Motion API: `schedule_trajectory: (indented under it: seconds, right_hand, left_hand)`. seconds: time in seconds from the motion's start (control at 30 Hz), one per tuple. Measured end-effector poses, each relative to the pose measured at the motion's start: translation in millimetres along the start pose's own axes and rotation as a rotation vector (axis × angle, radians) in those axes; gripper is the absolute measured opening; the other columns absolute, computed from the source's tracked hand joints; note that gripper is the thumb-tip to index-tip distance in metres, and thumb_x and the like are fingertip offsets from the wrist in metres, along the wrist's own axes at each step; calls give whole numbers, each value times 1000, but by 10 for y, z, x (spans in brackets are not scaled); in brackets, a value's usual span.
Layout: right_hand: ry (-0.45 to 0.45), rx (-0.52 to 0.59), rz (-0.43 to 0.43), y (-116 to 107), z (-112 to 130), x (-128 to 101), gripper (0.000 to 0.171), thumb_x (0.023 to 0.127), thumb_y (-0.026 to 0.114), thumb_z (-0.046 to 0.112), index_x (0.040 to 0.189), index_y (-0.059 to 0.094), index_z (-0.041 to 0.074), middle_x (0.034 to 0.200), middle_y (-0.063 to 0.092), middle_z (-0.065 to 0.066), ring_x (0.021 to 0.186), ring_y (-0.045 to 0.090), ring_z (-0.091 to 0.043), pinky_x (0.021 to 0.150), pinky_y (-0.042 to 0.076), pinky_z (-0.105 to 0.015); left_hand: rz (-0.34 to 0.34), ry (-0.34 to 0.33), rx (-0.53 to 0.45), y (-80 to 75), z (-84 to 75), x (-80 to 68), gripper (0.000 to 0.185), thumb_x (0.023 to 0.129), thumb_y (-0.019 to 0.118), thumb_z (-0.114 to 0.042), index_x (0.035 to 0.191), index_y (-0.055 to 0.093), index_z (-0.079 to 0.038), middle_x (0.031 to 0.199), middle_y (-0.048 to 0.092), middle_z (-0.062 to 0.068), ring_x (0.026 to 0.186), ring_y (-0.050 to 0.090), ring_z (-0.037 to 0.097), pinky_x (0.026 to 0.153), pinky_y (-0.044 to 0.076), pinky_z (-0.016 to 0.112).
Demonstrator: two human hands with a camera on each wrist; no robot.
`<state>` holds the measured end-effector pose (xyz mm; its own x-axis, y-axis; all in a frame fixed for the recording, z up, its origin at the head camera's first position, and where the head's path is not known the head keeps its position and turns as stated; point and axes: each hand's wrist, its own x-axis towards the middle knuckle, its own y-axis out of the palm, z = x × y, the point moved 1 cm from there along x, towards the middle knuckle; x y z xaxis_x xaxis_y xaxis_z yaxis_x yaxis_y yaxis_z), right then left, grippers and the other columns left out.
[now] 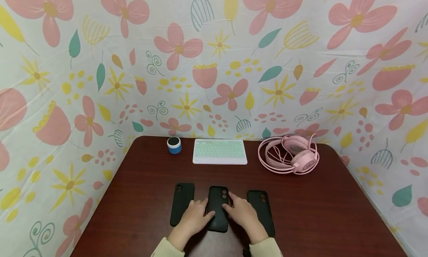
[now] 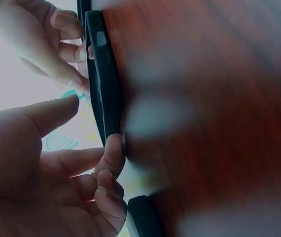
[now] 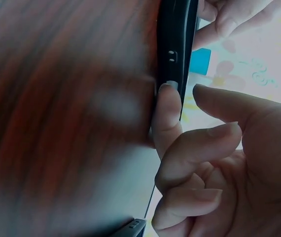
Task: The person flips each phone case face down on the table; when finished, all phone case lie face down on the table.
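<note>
Head view shows us at a dark desk (image 1: 140,197) with three black phone cases in a row. Our left hand (image 1: 194,216) and right hand (image 1: 242,212) both touch the middle case (image 1: 218,208), one at each long edge. Wrist views show fingertips (image 2: 112,148) pressed against its rim (image 3: 172,54), so we judge the pickup only begun: the case lies flat and is not lifted. The left case (image 1: 181,203) and right case (image 1: 262,208) lie untouched. Behind stand a speaker (image 1: 174,145), keyboard (image 1: 219,151) and headphones (image 1: 291,154). Our right hand covers part of the right case, and both wrist views are blurred, with the desk hard to read.
</note>
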<state>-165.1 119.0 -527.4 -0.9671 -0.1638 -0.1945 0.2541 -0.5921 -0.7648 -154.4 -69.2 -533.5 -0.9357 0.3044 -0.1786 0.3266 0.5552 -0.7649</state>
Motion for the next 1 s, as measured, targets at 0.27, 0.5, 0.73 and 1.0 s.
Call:
schedule_trajectory:
  seconds: [0.27,0.5,0.73,1.0]
  right_hand:
    - [-16,3,19,0,16,-12,63,93,65,30,144,43,2,58,56,2,47,50,-16,45,37,-32]
    - [-49,-19,26,-20,10,-18,63,90,69,18,145,42,2,55,54,3,44,49,-16,42,37,-30]
    - [-37,-19,23,-27,15,1,62,90,69,14,144,42,2,56,52,2,43,48,-15,41,36,-30]
    - [-54,-5,17,-7,30,3,61,90,68,13,144,42,0,57,52,2,43,49,-16,42,36,-30]
  left_hand:
    - [-8,22,74,37,-4,14,61,92,66,-35,137,50,3,125,55,21,109,49,37,82,46,49]
    - [-38,26,85,72,-32,-14,64,90,69,-33,137,49,4,124,56,22,110,50,37,81,47,48]
    - [-50,53,94,67,-45,-33,67,89,70,-32,141,45,2,120,56,18,105,50,34,76,47,45]
    - [-98,90,105,2,-68,-87,65,89,70,-28,143,45,-1,108,56,11,84,42,19,64,41,33]
